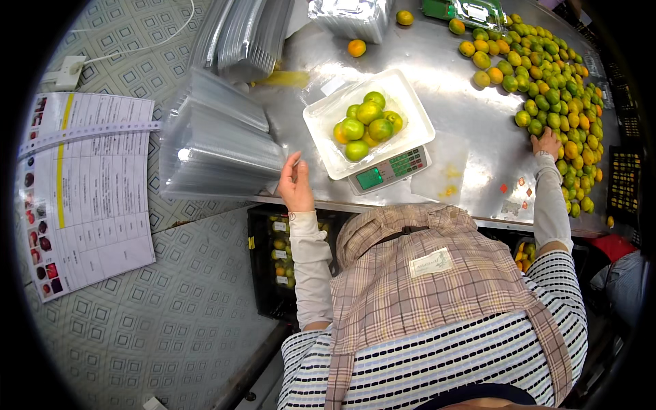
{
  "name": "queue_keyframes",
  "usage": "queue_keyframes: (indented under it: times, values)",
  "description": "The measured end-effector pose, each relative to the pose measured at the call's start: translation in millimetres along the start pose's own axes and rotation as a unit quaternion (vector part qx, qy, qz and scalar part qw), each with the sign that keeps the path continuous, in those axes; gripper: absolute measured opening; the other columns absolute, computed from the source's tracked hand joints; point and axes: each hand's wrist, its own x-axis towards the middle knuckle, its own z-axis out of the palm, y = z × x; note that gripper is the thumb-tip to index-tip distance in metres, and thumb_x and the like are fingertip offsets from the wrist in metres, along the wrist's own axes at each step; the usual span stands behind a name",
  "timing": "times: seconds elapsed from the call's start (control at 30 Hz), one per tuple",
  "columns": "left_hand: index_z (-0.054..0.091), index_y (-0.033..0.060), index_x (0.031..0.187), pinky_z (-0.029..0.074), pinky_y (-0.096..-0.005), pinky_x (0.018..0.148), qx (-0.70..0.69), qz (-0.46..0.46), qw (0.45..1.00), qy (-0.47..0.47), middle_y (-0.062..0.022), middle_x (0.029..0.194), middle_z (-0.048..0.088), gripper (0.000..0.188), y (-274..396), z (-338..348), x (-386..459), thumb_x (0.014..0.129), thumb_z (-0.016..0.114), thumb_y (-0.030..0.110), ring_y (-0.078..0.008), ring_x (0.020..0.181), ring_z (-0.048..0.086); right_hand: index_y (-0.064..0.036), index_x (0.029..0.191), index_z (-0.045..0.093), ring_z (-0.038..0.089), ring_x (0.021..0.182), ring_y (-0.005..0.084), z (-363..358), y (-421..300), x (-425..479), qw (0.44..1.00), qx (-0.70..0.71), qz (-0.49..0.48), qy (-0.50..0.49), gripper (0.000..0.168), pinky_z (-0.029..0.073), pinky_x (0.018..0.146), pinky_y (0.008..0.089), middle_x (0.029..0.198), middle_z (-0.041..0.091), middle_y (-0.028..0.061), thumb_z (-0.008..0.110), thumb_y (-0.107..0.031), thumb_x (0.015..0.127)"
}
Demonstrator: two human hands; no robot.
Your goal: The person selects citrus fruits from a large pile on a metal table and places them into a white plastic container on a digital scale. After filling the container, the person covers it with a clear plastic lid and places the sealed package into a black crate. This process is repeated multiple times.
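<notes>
My right hand [546, 143] rests at the near-left edge of a heap of green-orange mandarins [564, 113], its fingers on the fruit; whether one is gripped I cannot tell. My left hand [295, 182] is raised by the right end of stacked clear plastic trays or lids [220, 148], fingers slightly bent; whether it touches them is unclear. Between the hands, a white tray [323, 148] sits tilted in view on a digital scale [390, 170] with a lit green display. Several greenish mandarins [369, 111] lie in it, apparently in a clear plastic container.
More nested clear containers [251, 36] and a wrapped stack [351, 18] stand at the back of the metal table [441, 97]. Two loose mandarins [356, 48] lie near them. A green packed tray [466, 13] is at the back. A black crate [271, 266] stands below the table edge.
</notes>
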Motion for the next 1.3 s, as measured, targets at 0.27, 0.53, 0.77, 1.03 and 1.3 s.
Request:
queue_keyframes:
  times: [0.27, 0.53, 0.77, 1.03, 1.3]
  values:
    - [0.058, -0.0005, 0.135, 0.052, -0.029, 0.085, 0.006, -0.034, 0.997, -0.071, -0.0094, 0.113, 0.069, 0.045, -1, 21, 0, 0.093, 0.07, 0.012, -0.013, 0.096, 0.062, -0.03, 0.151, 0.036, 0.053, 0.128, 0.0355, -26, -41, -19, 0.986, 0.158, -0.021, -0.049, 0.08, 0.045, 0.101, 0.0568, 0.142, 0.054, 0.0117, 0.073, -0.052, 0.083]
    - [0.034, 0.0006, 0.154, 0.055, -0.0297, 0.068, 0.012, -0.122, 0.981, -0.154, -0.0131, 0.103, 0.069, 0.077, -22, 49, 5, 0.087, 0.073, 0.009, -0.0158, 0.077, 0.066, -0.012, 0.146, 0.047, 0.058, 0.125, 0.0365, -4, -66, -46, 0.958, 0.259, -0.126, 0.003, 0.077, 0.047, 0.104, 0.0448, 0.139, 0.058, 0.0174, 0.077, -0.043, 0.082]
    - [0.027, -0.0033, 0.156, 0.046, -0.0229, 0.058, 0.073, -0.083, 0.967, -0.228, 0.0011, 0.066, 0.058, 0.085, -19, 50, 42, 0.078, 0.059, -0.006, -0.0066, 0.057, 0.051, -0.027, 0.141, 0.053, 0.046, 0.134, 0.03, -57, -55, -100, 0.979, 0.141, -0.145, -0.002, 0.071, 0.034, 0.11, 0.0526, 0.142, 0.055, 0.007, 0.078, -0.05, 0.078]
    - [0.037, -0.0019, 0.153, 0.045, -0.022, 0.059, 0.077, -0.115, 0.96, -0.244, 0.0018, 0.066, 0.058, 0.077, -9, 47, 54, 0.08, 0.06, -0.003, -0.0054, 0.059, 0.051, -0.017, 0.134, 0.058, 0.054, 0.125, 0.038, -7, -1, -99, 0.963, 0.265, -0.027, 0.023, 0.066, 0.047, 0.104, 0.0445, 0.138, 0.057, 0.0154, 0.083, -0.021, 0.073]
    - [0.044, 0.0006, 0.149, 0.042, -0.0234, 0.053, 0.048, -0.078, 0.97, -0.223, 0.0005, 0.069, 0.06, 0.063, -23, 48, 48, 0.089, 0.062, 0.003, -0.0065, 0.057, 0.051, -0.006, 0.125, 0.063, 0.068, 0.093, 0.0176, -155, -148, -148, 0.707, 0.653, -0.236, -0.139, 0.054, 0.054, 0.085, 0.0325, 0.106, 0.07, 0.011, 0.081, -0.033, 0.082]
